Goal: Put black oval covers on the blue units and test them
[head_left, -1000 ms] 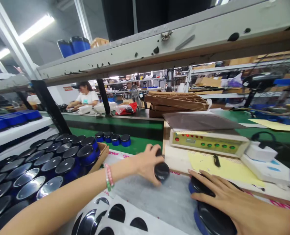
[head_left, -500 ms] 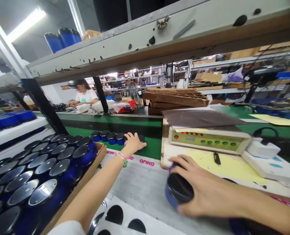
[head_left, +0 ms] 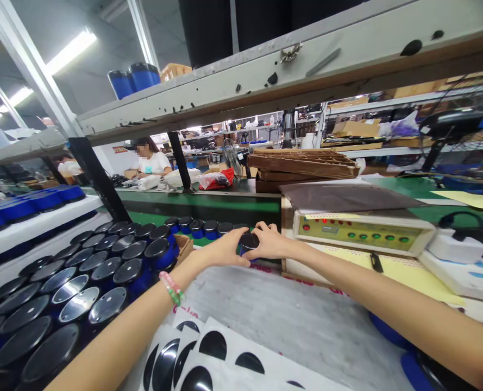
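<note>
A blue cylinder with a black top [head_left: 249, 242] stands upright between my two hands, near the green strip at the table's back. My left hand [head_left: 227, 247], with a beaded bracelet on its wrist, curls round its left side. From the right, the fingers of my right hand [head_left: 269, 241] grip the same cylinder. A row of similar small cylinders [head_left: 211, 229] runs leftward on the green strip. Sheets with round black stickers [head_left: 212, 345] lie at the front of the table.
A carton of blue cylinders with black lids [head_left: 102, 269] fills the left. A control box with lit buttons [head_left: 359, 233] stands at the right, beside yellow paper [head_left: 404, 274]. An overhead shelf [head_left: 241, 81] crosses the view. More blue cylinders lie at the lower right.
My right hand has moved from the right foreground back and left, bringing the cylinder beside my left hand. My left hand now grips it too. The camera view has turned slightly left.
</note>
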Demonstrator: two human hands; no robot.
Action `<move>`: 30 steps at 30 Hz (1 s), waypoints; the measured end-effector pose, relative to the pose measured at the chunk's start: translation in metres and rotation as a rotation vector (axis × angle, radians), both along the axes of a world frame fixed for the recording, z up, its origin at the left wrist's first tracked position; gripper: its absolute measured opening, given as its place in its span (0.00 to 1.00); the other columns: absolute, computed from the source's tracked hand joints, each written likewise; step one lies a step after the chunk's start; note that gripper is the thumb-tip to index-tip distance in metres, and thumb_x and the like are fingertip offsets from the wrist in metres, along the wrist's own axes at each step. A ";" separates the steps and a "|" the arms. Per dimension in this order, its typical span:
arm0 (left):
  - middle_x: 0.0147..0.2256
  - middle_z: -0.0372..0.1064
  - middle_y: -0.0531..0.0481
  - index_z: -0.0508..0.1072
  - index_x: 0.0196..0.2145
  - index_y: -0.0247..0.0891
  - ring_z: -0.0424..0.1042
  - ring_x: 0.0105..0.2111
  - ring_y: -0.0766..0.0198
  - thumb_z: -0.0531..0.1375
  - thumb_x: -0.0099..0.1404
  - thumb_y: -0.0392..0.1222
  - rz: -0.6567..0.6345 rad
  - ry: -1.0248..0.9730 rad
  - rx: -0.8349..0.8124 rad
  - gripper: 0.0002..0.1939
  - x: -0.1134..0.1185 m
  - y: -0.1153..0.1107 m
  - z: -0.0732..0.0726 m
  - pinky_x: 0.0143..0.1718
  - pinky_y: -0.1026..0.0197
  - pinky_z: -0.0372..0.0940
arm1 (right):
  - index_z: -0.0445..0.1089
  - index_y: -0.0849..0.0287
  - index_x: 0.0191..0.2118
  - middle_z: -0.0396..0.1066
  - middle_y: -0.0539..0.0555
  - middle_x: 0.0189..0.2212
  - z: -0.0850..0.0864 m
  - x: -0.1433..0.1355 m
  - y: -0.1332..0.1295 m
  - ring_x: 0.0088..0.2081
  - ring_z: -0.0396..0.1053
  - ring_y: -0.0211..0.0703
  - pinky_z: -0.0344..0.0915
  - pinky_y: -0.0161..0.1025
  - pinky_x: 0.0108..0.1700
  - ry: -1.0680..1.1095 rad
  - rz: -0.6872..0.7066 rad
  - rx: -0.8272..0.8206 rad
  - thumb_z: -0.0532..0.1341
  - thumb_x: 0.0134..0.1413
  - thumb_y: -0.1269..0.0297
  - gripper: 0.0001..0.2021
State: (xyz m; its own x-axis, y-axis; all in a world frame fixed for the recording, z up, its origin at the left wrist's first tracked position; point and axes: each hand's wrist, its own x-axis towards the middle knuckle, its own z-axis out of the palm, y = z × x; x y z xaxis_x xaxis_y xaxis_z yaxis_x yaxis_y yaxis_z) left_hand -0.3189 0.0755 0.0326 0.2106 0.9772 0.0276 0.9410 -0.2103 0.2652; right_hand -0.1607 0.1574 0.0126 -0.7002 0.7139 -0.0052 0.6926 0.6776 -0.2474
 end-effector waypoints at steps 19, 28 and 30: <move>0.51 0.62 0.43 0.64 0.52 0.36 0.67 0.48 0.55 0.58 0.65 0.45 0.281 -0.083 0.353 0.19 0.018 0.085 0.033 0.47 0.47 0.65 | 0.63 0.61 0.52 0.64 0.58 0.50 -0.015 0.004 0.026 0.48 0.66 0.48 0.65 0.51 0.48 0.119 -0.076 0.063 0.58 0.60 0.58 0.18; 0.52 0.62 0.43 0.64 0.52 0.37 0.66 0.49 0.54 0.58 0.66 0.45 -0.012 -0.016 0.181 0.19 0.040 0.107 0.025 0.49 0.46 0.64 | 0.67 0.61 0.49 0.70 0.58 0.44 0.053 0.093 0.006 0.42 0.69 0.46 0.66 0.43 0.44 0.119 0.074 -0.013 0.57 0.58 0.61 0.15; 0.52 0.63 0.44 0.64 0.52 0.37 0.67 0.49 0.55 0.58 0.66 0.45 -0.107 0.011 0.090 0.19 0.049 0.105 0.019 0.48 0.46 0.64 | 0.70 0.58 0.46 0.72 0.57 0.42 0.061 0.142 -0.014 0.40 0.71 0.48 0.66 0.41 0.41 0.048 0.092 -0.063 0.58 0.55 0.59 0.14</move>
State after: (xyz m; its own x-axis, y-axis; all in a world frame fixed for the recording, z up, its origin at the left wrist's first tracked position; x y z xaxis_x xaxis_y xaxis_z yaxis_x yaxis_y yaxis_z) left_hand -0.2702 0.1801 0.0513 0.3140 0.9428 0.1116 0.9147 -0.3319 0.2306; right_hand -0.0191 0.1432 0.0736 -0.7631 0.6462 -0.0132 0.6148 0.7195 -0.3231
